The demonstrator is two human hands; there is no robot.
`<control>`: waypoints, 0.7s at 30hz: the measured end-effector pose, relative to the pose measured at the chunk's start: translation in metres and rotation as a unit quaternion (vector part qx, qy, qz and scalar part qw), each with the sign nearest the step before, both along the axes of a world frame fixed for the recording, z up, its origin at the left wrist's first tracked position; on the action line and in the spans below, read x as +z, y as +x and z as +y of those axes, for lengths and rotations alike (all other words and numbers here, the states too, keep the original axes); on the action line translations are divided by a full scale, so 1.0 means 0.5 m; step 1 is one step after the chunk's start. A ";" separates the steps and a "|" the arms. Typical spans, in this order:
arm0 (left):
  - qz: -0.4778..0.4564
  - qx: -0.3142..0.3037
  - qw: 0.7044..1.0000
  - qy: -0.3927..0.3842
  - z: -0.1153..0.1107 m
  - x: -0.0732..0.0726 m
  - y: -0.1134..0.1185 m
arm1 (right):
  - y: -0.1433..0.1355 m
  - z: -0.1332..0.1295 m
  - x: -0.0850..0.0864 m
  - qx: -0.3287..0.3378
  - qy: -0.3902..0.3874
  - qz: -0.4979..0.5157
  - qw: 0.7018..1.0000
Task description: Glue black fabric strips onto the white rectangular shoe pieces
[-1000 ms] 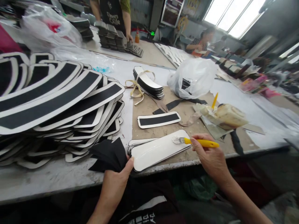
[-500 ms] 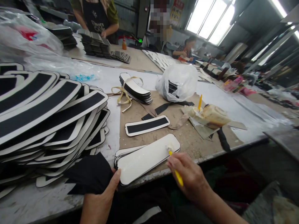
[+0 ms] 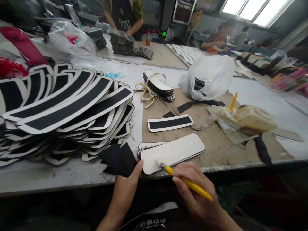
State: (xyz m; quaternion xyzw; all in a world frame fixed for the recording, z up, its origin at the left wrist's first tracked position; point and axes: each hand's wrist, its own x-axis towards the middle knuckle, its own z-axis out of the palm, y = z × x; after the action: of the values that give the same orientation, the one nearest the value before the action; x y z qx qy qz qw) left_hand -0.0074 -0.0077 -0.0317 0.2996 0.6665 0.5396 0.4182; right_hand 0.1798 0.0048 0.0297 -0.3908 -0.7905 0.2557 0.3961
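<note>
In my right hand (image 3: 198, 187) is a yellow-handled brush (image 3: 192, 186), its bristles loaded with white paste. The bristles rest on the left part of a long white rounded strip (image 3: 176, 149), the top one of a small stack near the table's front edge. My left hand (image 3: 126, 189) is closed around several black fabric strips (image 3: 120, 159), and its thumb presses the left end of the white stack. Behind the stack lies a single white strip with a black band (image 3: 170, 123). To the left rises a large heap of similar banded strips (image 3: 69, 106).
A tied bundle of strips (image 3: 160, 85) and a white plastic bag (image 3: 209, 77) stand farther back. At right lies a paste-stained container (image 3: 256, 118) with another yellow handle (image 3: 233, 101) beside it. Across the table, a person in an apron (image 3: 124, 17) handles stacked dark pieces.
The brush has moved from the right end of the top white strip toward its left end. My left hand still holds the black fabric at the stack. The view has turned left.
</note>
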 end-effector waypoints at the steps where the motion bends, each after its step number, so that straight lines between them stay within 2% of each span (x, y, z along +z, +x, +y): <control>1: 0.004 -0.005 1.000 0.003 -0.001 -0.001 -0.001 | -0.012 0.001 0.001 -0.016 -0.031 0.043 0.998; 3: 0.008 -0.021 1.000 0.005 -0.002 -0.003 -0.003 | -0.024 0.010 0.000 -0.050 -0.099 0.101 0.989; 6: 0.006 -0.021 1.000 -0.005 -0.003 -0.003 -0.004 | -0.013 0.027 -0.008 -0.083 -0.166 0.101 0.977; 11: 0.020 -0.014 1.000 0.012 -0.004 -0.005 -0.001 | 0.011 0.030 -0.003 -0.146 -0.076 0.054 0.985; 14: 0.026 -0.015 0.999 0.020 -0.003 -0.003 0.000 | -0.010 0.026 0.003 -0.120 -0.111 0.079 0.983; 17: 0.028 -0.015 0.999 0.011 -0.002 0.006 0.000 | -0.025 0.036 -0.005 -0.097 -0.140 0.084 0.982; 21: 0.011 -0.020 1.000 -0.007 0.001 0.016 -0.001 | 0.018 0.064 -0.017 -0.145 -0.020 0.018 0.989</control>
State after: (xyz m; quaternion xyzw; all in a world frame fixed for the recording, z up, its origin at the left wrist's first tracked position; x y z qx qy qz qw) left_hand -0.0079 -0.0071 -0.0239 0.3162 0.6687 0.5229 0.4235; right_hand 0.1890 0.0370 0.0211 -0.5043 -0.7132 0.2181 0.4353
